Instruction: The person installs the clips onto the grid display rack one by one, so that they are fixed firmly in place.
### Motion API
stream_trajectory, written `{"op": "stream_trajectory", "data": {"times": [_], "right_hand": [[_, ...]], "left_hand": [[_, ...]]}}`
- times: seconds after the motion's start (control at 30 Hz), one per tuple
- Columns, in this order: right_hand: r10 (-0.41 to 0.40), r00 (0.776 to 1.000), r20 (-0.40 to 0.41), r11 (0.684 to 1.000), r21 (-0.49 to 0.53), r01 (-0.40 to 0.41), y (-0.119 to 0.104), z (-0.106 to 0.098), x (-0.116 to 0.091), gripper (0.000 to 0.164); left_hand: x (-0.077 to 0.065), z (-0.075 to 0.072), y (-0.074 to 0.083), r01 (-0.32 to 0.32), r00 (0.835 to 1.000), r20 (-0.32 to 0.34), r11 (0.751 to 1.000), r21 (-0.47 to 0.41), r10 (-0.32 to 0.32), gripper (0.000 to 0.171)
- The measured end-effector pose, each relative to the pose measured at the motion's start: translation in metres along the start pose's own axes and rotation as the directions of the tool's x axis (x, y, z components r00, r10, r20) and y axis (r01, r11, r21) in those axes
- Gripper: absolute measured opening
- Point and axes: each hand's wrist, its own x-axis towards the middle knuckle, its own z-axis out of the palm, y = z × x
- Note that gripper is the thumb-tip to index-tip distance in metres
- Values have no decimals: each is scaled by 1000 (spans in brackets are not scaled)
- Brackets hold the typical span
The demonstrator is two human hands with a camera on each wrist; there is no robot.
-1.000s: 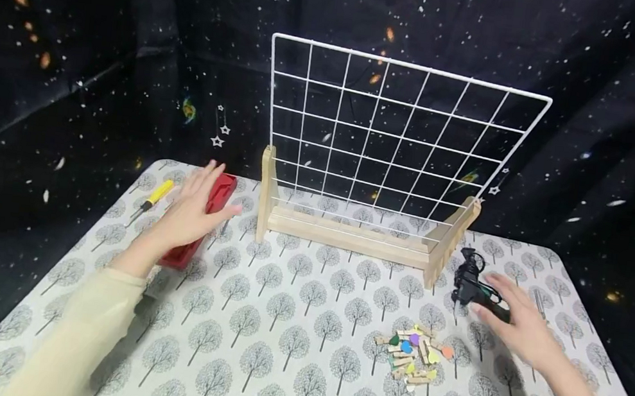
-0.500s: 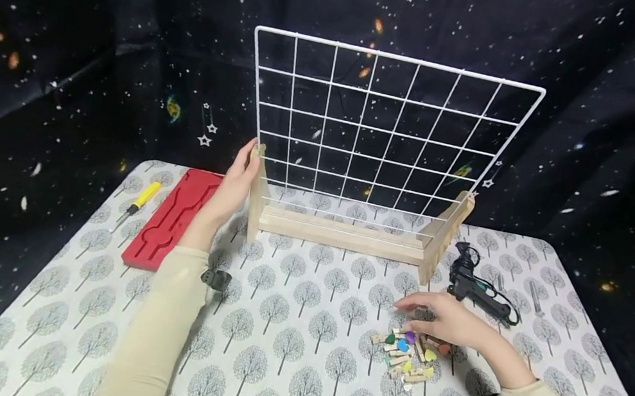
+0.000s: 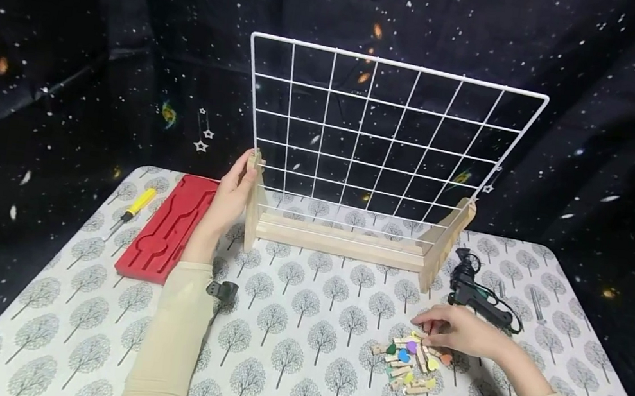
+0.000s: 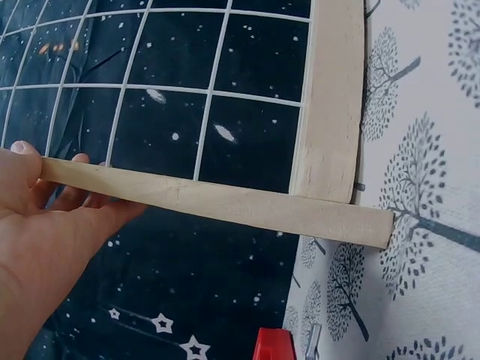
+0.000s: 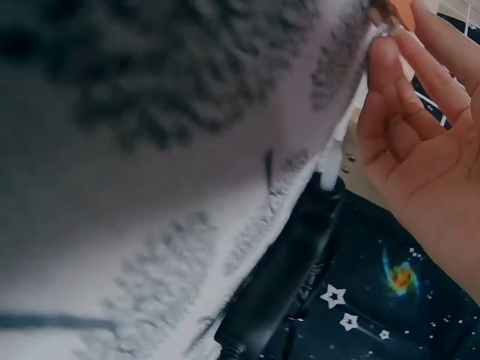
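Note:
In the head view my left hand (image 3: 232,195) grips the top of the left wooden side post (image 3: 250,217) of a stand holding a white wire grid (image 3: 382,130). The left wrist view shows the thumb on one side of the post (image 4: 225,202) and the fingers on the other. My right hand (image 3: 463,331) is over a small pile of wooden clothespins (image 3: 421,357) with coloured hearts, its fingers bent down at the far edge. A gap shows between index finger and thumb. In the right wrist view an orange heart (image 5: 403,12) lies by the fingertips (image 5: 384,51).
A red foam tray (image 3: 169,227) with cut-out slots lies left, beside a yellow-handled screwdriver (image 3: 133,209). Right of the stand lies a black-handled tool (image 3: 481,300) with its cord, and thin metal pieces (image 3: 537,304). A dark star-patterned cloth (image 3: 105,59) hangs behind.
My left hand has moved right from above the red tray to the stand's left post and grips it. My right hand has moved left from the black tool to the clothespins.

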Motion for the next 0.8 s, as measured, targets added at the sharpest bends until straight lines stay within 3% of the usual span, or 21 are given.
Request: {"op": "stream_trajectory", "data": {"times": [0.13, 0.37, 0.53, 0.7, 0.8], "right_hand": [[-13, 1000, 15, 998, 56, 12, 1, 3, -1, 29], [-133, 991, -31, 984, -124, 128, -7, 5, 0, 19], [-77, 997, -31, 991, -112, 73, -12, 5, 2, 9], [-25, 995, -96, 985, -170, 8, -13, 5, 4, 16], [-40, 986, -164, 969, -246, -1, -15, 3, 6, 15]], "left_hand": [[-2, 0, 4, 2, 1000, -4, 1000, 16, -2, 47], [-1, -1, 2, 6, 1000, 4, 1000, -3, -6, 47], [-1, 1, 4, 5, 1000, 10, 1000, -9, -5, 48], [-1, 1, 3, 30, 999, 17, 999, -14, -30, 49], [-2, -2, 0, 40, 999, 7, 999, -21, -40, 50]]}}
